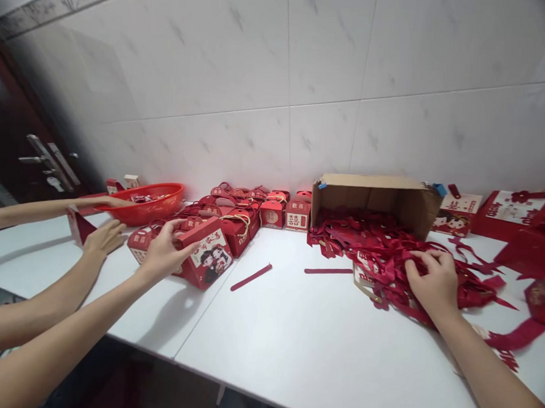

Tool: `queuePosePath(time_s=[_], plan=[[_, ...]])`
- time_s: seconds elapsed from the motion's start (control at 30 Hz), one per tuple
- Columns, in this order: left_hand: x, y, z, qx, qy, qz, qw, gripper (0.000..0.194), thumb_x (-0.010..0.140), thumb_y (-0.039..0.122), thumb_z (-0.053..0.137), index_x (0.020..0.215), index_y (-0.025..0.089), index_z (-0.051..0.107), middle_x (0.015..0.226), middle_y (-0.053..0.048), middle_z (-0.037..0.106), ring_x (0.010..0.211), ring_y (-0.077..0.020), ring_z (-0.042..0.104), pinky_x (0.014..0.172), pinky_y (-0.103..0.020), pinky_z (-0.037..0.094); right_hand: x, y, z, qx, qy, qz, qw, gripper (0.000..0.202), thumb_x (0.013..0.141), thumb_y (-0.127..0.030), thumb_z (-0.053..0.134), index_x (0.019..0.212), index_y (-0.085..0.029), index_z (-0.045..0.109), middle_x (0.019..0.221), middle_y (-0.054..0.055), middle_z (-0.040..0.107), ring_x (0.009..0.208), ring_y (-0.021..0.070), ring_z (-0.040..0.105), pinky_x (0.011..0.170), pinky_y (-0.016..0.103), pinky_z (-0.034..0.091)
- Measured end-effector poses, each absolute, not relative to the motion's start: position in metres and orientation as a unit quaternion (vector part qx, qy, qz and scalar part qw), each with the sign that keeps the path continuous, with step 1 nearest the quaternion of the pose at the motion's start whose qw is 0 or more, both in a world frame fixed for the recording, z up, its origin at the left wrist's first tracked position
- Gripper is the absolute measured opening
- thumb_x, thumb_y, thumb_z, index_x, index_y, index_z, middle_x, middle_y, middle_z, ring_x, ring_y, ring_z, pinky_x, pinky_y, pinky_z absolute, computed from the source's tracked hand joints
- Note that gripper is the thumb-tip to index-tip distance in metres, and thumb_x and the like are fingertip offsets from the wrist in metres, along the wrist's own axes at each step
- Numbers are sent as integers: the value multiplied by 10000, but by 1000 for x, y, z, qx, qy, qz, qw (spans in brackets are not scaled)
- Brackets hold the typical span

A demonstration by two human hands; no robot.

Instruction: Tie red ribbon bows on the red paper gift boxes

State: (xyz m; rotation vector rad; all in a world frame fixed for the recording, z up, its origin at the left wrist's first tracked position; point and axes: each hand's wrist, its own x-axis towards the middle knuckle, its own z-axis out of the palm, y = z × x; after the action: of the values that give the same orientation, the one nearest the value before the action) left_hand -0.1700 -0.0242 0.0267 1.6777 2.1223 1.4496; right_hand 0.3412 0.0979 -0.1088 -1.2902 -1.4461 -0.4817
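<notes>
My left hand [164, 251] holds a red gift box [208, 255] with a cartoon couple on its pale front panel, tilted above the table. Its thumb and fingers close on the near end of the box. On the right, my right hand [434, 280] reaches into a heap of dark red ribbons [389, 254], with bent fingers closed on the ribbons at the top; the fingertips are partly hidden. This heap spills from a cardboard box [375, 182] lying on its side. Two thin red strips, a left one [251, 277] and a right one [328, 271], lie between my hands.
Several finished-looking red boxes [238, 233] with cords stand along the wall. Another person's hand [105, 237] touches a red folded card [79, 226]; their other hand reaches into a red basin [155, 206]. Red bags [512, 212] stand far right on the white table [300, 347].
</notes>
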Motion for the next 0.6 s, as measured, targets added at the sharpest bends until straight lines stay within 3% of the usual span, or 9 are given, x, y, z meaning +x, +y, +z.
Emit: queuePosePath(time_s=[0.17,0.3,0.37,0.47,0.6], plan=[[-138,-32,56,573,581,577,38,655,638,275,706,1220,165,427,968,-84,643,802,-180,643,683,-280,538,338,94,-106,-593,-598,-172,511,234,721,-303,505,800,-169,679,906,95,536,862,246,529,773,398,457],[-95,-21,55,646,489,584,57,417,665,238,700,1051,163,562,958,-64,647,854,-168,621,768,-265,517,338,91,-102,-634,-601,-126,471,226,720,-241,483,817,-195,682,987,90,557,931,272,504,787,440,422],[-71,-6,43,661,470,575,101,331,684,256,688,982,160,579,905,-56,649,840,-172,618,741,-264,518,336,89,-99,-647,-598,-106,461,309,720,-192,453,942,-203,668,1035,94,558,956,281,494,802,457,412],[-37,22,18,659,453,579,161,293,698,300,670,937,166,566,855,-42,638,795,-169,617,718,-274,514,327,85,-93,-656,-573,-97,482,547,719,-160,438,1261,-213,487,1048,104,563,952,280,500,820,462,413],[-7,49,-17,689,454,537,174,261,723,366,618,879,165,558,853,-45,618,814,-189,609,716,-289,503,323,84,-68,-616,-530,-77,578,780,704,-148,472,1421,-202,169,959,75,587,876,221,537,843,394,440]])
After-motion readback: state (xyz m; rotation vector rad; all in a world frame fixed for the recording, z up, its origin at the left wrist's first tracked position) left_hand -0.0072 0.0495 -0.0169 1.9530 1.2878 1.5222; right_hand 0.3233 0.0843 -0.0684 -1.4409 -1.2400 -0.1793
